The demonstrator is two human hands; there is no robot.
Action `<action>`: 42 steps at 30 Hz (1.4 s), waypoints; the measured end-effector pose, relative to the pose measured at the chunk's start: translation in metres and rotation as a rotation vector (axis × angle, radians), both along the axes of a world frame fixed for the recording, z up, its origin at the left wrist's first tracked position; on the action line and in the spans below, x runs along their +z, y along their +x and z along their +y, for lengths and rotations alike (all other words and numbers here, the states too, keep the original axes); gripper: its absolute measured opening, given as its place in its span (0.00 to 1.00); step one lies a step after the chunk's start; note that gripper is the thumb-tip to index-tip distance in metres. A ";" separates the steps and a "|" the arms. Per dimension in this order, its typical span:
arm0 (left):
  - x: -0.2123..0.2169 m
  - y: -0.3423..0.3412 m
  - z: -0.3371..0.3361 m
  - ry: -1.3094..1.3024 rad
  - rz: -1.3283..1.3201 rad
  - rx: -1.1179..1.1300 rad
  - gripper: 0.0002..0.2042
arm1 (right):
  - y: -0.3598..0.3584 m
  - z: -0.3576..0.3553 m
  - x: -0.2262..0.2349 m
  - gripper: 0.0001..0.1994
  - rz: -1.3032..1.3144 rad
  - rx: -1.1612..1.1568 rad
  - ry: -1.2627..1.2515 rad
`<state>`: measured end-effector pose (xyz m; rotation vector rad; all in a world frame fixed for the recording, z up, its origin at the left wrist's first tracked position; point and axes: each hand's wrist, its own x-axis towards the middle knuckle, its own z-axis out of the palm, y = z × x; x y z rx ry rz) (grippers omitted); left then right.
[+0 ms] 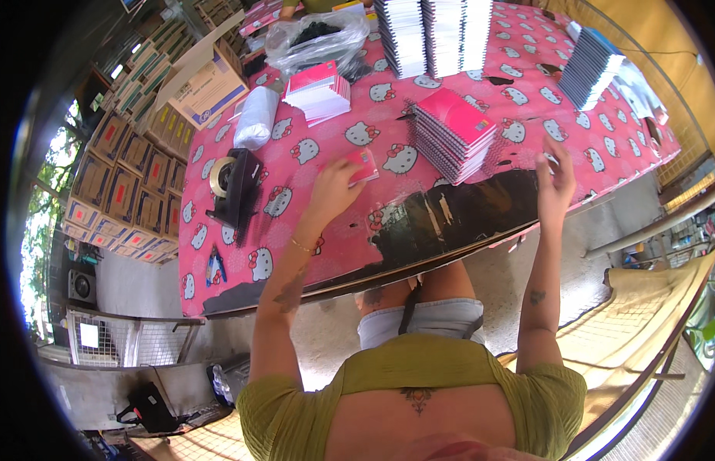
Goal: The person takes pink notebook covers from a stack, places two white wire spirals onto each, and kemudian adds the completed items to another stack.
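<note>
Notebook stack [454,138] between left hand [336,183], apparently gripping pink pad [365,164], and right hand [555,183], fingers apart; tape dispenser [240,188] nearby.

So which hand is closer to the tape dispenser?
Left. The left hand is right of the tape dispenser; the right hand is much farther right, past the pink spiral notebooks.

Pink pad [366,164]: partly covered by left hand [339,183]; fingers' undersides hidden. Tall notebook stacks [403,38]: tops cut by upper edge. Second person [320,5]: mostly cut off there. Clear bag's [279,48] dark contents [314,32]: indistinct. Blue object [217,267], tabletop [342,234] left: too small to identify.
</note>
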<state>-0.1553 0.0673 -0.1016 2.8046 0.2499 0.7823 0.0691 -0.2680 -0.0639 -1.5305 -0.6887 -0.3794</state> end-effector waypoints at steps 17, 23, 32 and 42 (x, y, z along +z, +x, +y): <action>-0.011 -0.044 -0.007 0.031 -0.161 0.141 0.10 | -0.110 0.108 -0.100 0.24 0.432 0.614 -0.187; -0.047 -0.093 0.067 0.194 0.026 0.730 0.09 | -0.113 0.119 -0.097 0.20 0.514 0.767 -0.132; -0.010 -0.076 -0.059 -0.506 -0.298 0.109 0.09 | -0.104 0.118 -0.099 0.13 0.511 0.872 -0.207; -0.013 -0.080 -0.045 -0.576 -0.253 0.065 0.07 | -0.104 0.117 -0.098 0.13 0.476 0.875 -0.220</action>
